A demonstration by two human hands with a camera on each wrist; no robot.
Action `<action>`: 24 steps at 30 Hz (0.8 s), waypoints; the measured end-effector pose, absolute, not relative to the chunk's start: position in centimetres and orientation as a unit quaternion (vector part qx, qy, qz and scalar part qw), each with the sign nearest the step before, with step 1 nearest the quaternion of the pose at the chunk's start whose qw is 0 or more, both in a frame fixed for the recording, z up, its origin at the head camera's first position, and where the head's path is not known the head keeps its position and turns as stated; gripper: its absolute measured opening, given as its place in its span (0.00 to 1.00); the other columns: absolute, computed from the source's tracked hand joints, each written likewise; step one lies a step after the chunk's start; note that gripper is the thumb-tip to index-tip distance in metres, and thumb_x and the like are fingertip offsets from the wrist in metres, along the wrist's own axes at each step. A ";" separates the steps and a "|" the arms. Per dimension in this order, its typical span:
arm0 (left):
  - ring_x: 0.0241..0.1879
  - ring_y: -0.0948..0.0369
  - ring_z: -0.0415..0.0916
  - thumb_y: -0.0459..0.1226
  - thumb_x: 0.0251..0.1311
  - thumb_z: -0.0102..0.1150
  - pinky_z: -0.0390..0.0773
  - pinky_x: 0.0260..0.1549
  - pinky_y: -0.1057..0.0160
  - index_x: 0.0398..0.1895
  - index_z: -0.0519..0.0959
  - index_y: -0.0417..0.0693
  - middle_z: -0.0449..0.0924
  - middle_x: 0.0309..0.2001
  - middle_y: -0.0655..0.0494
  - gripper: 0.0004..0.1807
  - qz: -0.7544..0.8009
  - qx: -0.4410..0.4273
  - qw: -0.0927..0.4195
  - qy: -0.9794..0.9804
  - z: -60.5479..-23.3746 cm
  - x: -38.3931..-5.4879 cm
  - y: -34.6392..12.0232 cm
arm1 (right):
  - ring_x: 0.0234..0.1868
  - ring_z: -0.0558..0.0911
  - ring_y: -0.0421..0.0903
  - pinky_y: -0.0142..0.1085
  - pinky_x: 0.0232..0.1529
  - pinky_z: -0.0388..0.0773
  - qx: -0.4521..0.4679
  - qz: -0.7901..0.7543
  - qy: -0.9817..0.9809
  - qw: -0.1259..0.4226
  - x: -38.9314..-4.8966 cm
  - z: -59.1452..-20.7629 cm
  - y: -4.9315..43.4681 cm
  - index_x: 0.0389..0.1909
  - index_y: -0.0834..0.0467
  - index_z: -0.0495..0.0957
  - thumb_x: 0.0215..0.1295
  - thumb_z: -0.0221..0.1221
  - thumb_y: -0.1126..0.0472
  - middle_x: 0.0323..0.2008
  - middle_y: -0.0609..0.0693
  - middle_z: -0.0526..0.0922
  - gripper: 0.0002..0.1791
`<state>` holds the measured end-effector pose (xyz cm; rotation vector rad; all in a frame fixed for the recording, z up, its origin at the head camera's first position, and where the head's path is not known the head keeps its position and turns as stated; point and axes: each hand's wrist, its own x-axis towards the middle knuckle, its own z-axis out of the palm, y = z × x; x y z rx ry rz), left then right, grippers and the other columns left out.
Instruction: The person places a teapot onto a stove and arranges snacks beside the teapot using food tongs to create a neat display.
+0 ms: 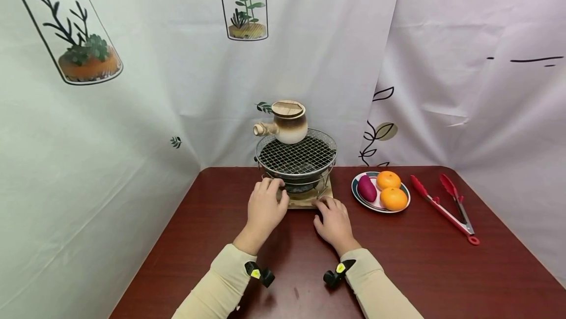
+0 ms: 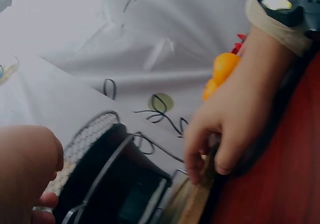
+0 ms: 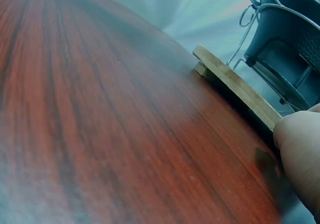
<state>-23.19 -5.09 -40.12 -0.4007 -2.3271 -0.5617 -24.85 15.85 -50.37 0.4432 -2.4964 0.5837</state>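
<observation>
A round tabletop grill [image 1: 295, 158] with a mesh top and wire frame stands on a wooden board [image 1: 305, 204] at the back of the table. On its mesh sits a lidded clay pot [image 1: 293, 130], side handle pointing left. My right hand [image 1: 334, 223] pinches the board's front right corner, with thumb and fingers on either side of the edge in the left wrist view. My left hand [image 1: 267, 205] hovers at the grill's front left, fingers loosely bent with nothing in them. In the right wrist view the board [image 3: 242, 89] sits slightly raised on a strip beneath.
Right of the grill, a plate [image 1: 376, 207] bears two oranges [image 1: 393, 199] and a purple sweet potato [image 1: 366, 188]. Farther right lie red-tipped tongs [image 1: 448, 215], spread apart. A patterned white curtain [image 1: 327, 73] hangs right behind the table's back edge.
</observation>
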 end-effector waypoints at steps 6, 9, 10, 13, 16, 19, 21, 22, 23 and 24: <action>0.36 0.52 0.77 0.38 0.61 0.61 0.80 0.33 0.51 0.36 0.83 0.51 0.80 0.36 0.54 0.04 -0.228 -0.156 0.367 -0.888 -41.5 -23.0 -4.7 | 0.55 0.75 0.59 0.59 0.59 0.68 0.166 0.216 -0.921 0.280 -25.0 -50.6 15.8 0.52 0.53 0.84 0.58 0.64 0.62 0.53 0.55 0.78 0.19; 0.35 0.53 0.78 0.38 0.61 0.61 0.81 0.31 0.51 0.34 0.85 0.51 0.82 0.35 0.56 0.04 -0.237 -0.159 0.367 -0.885 -42.2 -23.1 -4.6 | 0.55 0.75 0.59 0.59 0.58 0.69 0.166 0.217 -0.919 0.284 -25.1 -50.7 15.8 0.52 0.53 0.84 0.58 0.64 0.62 0.52 0.55 0.78 0.19; 0.36 0.53 0.78 0.38 0.62 0.61 0.81 0.32 0.52 0.34 0.85 0.50 0.82 0.36 0.56 0.04 -0.239 -0.159 0.363 -0.886 -42.5 -23.1 -4.6 | 0.54 0.75 0.59 0.59 0.58 0.69 0.167 0.217 -0.919 0.284 -25.1 -50.7 15.8 0.52 0.54 0.84 0.58 0.64 0.62 0.52 0.55 0.78 0.19; 0.38 0.53 0.78 0.38 0.62 0.62 0.81 0.36 0.53 0.36 0.87 0.50 0.83 0.37 0.56 0.06 -0.248 -0.162 0.341 -0.892 -43.2 -23.4 -4.6 | 0.55 0.75 0.59 0.57 0.59 0.70 0.170 0.224 -0.917 0.282 -25.1 -50.7 15.8 0.52 0.55 0.84 0.58 0.64 0.63 0.52 0.56 0.78 0.19; 0.39 0.52 0.78 0.38 0.63 0.62 0.81 0.40 0.53 0.38 0.88 0.49 0.83 0.39 0.54 0.07 -0.250 -0.162 0.323 -0.898 -43.9 -23.7 -4.7 | 0.56 0.75 0.58 0.54 0.59 0.71 0.171 0.228 -0.919 0.274 -25.0 -50.6 15.8 0.52 0.55 0.84 0.59 0.65 0.63 0.53 0.56 0.78 0.19; 0.39 0.50 0.77 0.37 0.62 0.62 0.80 0.41 0.52 0.39 0.88 0.49 0.83 0.40 0.53 0.07 -0.241 -0.158 0.315 -0.904 -44.4 -24.1 -4.8 | 0.58 0.74 0.57 0.52 0.59 0.73 0.164 0.233 -0.922 0.261 -24.9 -50.5 15.8 0.53 0.54 0.83 0.59 0.65 0.63 0.54 0.55 0.77 0.19; 0.39 0.49 0.77 0.38 0.62 0.62 0.79 0.42 0.52 0.39 0.88 0.49 0.83 0.40 0.52 0.07 -0.234 -0.153 0.311 -0.909 -44.7 -24.4 -4.9 | 0.59 0.73 0.57 0.52 0.59 0.73 0.158 0.234 -0.926 0.252 -24.8 -50.5 15.7 0.54 0.54 0.83 0.60 0.65 0.63 0.55 0.54 0.76 0.19; 0.39 0.49 0.76 0.38 0.62 0.62 0.79 0.42 0.51 0.39 0.87 0.48 0.83 0.40 0.52 0.07 -0.231 -0.150 0.307 -0.911 -44.9 -24.5 -5.0 | 0.60 0.73 0.57 0.52 0.59 0.74 0.156 0.234 -0.926 0.250 -24.8 -50.5 15.7 0.54 0.54 0.83 0.60 0.65 0.62 0.55 0.54 0.76 0.19; 0.39 0.49 0.76 0.38 0.62 0.62 0.78 0.42 0.51 0.39 0.87 0.48 0.83 0.40 0.52 0.07 -0.229 -0.148 0.304 -0.913 -45.1 -24.6 -5.0 | 0.60 0.73 0.56 0.52 0.58 0.74 0.155 0.236 -0.927 0.246 -24.8 -50.5 15.7 0.54 0.53 0.83 0.60 0.65 0.62 0.55 0.54 0.76 0.19; 0.39 0.48 0.76 0.38 0.62 0.62 0.78 0.42 0.51 0.39 0.87 0.48 0.83 0.40 0.51 0.08 -0.227 -0.146 0.300 -0.915 -45.3 -24.7 -5.1 | 0.61 0.73 0.57 0.53 0.58 0.74 0.155 0.236 -0.928 0.244 -24.7 -50.5 15.7 0.55 0.53 0.83 0.60 0.65 0.62 0.56 0.54 0.76 0.19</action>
